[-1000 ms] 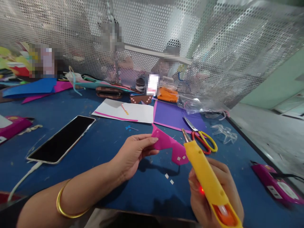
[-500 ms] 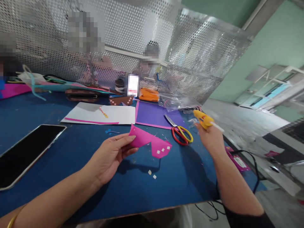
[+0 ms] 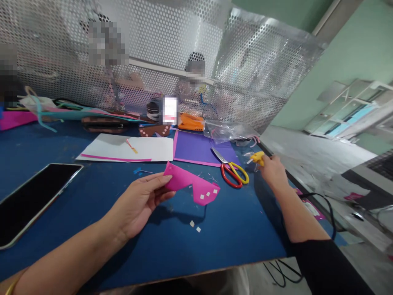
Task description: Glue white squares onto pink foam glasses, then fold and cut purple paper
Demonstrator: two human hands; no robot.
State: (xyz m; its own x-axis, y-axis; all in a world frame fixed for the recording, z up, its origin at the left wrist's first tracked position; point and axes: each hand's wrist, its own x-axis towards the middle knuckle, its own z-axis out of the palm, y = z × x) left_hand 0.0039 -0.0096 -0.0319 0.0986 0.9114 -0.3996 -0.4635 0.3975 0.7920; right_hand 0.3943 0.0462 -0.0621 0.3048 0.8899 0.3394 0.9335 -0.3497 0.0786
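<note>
Fingers (image 3: 159, 180) of the left hand (image 3: 139, 200) pinch the pink foam cut-out (image 3: 190, 186) at its left end, thumb below and fingertips on top.

Head view, centre of the frame: the cut-out is held just above the blue table (image 3: 230, 237), as its shadow on the surface shows. A grip at one end appears to leave the right end free and the face turned up toward the camera.

Cut-out appearance: bright pink, mask-like outline, pointed upper-left corner, rounded lobe at lower right. Three small white squares sit on the lobe. Two loose white squares (image 3: 195, 226) lie on the table below it.

Right of centre, the right hand (image 3: 272, 172) is closed around a yellow glue gun (image 3: 257, 157) near the table's right edge, well apart from the cut-out. This placement likely keeps the nozzle clear of the foam. A black cable (image 3: 319, 200) loops past the edge beside the forearm. Red-and-yellow scissors (image 3: 231, 172) lie between the two hands, partly on a purple sheet (image 3: 199, 149). A phone (image 3: 30, 200) lies at lower left.
</note>
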